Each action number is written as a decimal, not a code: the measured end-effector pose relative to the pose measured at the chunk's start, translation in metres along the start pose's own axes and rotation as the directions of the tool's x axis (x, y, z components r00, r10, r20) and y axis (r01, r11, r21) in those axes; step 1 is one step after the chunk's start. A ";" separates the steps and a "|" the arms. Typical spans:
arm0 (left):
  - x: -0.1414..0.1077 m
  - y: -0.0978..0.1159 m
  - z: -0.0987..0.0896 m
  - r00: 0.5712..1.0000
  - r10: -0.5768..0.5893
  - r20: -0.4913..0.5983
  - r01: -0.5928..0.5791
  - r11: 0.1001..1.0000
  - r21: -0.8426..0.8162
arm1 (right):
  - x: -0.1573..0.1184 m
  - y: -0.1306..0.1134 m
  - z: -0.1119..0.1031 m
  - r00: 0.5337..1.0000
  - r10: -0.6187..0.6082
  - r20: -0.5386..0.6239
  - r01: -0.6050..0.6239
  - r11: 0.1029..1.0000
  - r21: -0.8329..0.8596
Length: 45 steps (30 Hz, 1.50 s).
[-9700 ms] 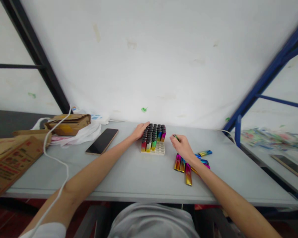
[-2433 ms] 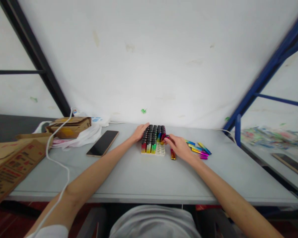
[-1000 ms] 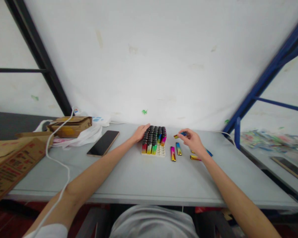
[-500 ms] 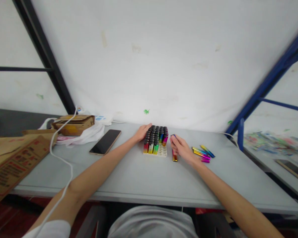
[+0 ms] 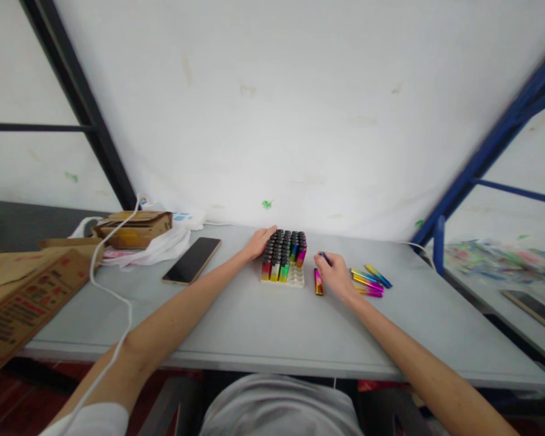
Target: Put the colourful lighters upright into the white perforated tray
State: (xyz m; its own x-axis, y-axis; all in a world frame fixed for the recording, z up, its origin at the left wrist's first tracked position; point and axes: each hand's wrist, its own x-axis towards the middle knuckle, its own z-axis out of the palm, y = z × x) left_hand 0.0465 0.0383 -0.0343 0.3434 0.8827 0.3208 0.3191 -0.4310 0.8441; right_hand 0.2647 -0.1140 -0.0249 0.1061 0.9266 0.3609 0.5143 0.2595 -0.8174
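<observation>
A white tray (image 5: 295, 283) holds close rows of lighters (image 5: 279, 254) standing upright, with black tops and shiny rainbow-coloured bodies. Bare sockets show at its front right corner. My left hand (image 5: 257, 243) is closed against the left side of the tray and its lighters, fingertips at the back corner. To the right of the tray, my right hand (image 5: 336, 272) is closed round a dark blue lighter (image 5: 326, 258), of which just one end shows. Just left of that hand is a pink and gold lighter (image 5: 318, 283). Several loose metallic lighters (image 5: 370, 280) lie to the right.
A black phone (image 5: 193, 260) lies left of my left forearm. Farther left are cardboard boxes (image 5: 134, 229), a white plastic bag (image 5: 163, 246) and a white cable (image 5: 118, 289) hanging across the view. A wall (image 5: 300, 121) closes the table's back; a blue frame (image 5: 472, 163) stands at right.
My right hand has shifted slightly right, away from the pink and gold lighter, which now shows more fully. The dark blue end has moved with the hand. My left hand stays at the tray.
</observation>
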 end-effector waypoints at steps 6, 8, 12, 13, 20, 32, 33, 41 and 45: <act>-0.001 0.003 0.000 1.000 -0.014 0.026 0.014 1.000 -0.017 | -0.001 -0.004 -0.001 0.997 -0.062 0.041 0.062 0.998 -0.010; -0.001 0.003 0.000 1.000 -0.007 0.018 0.007 1.000 -0.008 | -0.004 -0.007 -0.002 0.991 -0.083 0.105 0.082 0.996 0.019; -0.001 0.003 0.000 0.999 -0.012 0.040 0.013 1.000 -0.028 | -0.007 -0.016 -0.007 0.950 -0.248 0.191 0.264 0.962 -0.063; -0.001 0.004 0.000 0.999 -0.016 0.046 0.017 0.999 -0.034 | -0.006 -0.018 -0.009 0.930 -0.314 0.191 0.338 0.934 -0.113; -0.002 0.005 -0.001 0.999 -0.017 0.040 0.019 0.999 -0.030 | -0.002 -0.021 -0.015 0.885 -0.409 0.223 0.460 0.842 -0.281; -0.002 0.005 0.000 0.999 -0.006 0.033 0.007 1.000 -0.031 | 0.005 -0.011 0.001 0.862 -0.343 0.372 0.490 0.749 -0.446; -0.002 0.004 0.000 1.000 -0.005 0.021 0.005 1.000 -0.019 | 0.006 -0.012 0.002 0.863 -0.332 0.380 0.489 0.737 -0.467; -0.002 0.004 0.000 1.000 -0.006 0.028 0.007 0.999 -0.032 | 0.010 -0.024 0.010 0.898 -0.248 0.362 0.430 0.662 -0.614; -0.004 0.007 0.000 0.998 -0.019 0.054 0.023 0.997 -0.071 | 0.010 -0.023 0.014 0.912 -0.265 0.312 0.407 0.663 -0.628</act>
State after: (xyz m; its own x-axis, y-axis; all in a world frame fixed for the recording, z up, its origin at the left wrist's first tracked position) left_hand 0.0475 0.0316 -0.0297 0.3841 0.8793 0.2815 0.2633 -0.3965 0.8794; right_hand 0.2421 -0.1066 -0.0088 -0.3049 0.8618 0.4054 0.9187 0.3784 -0.1135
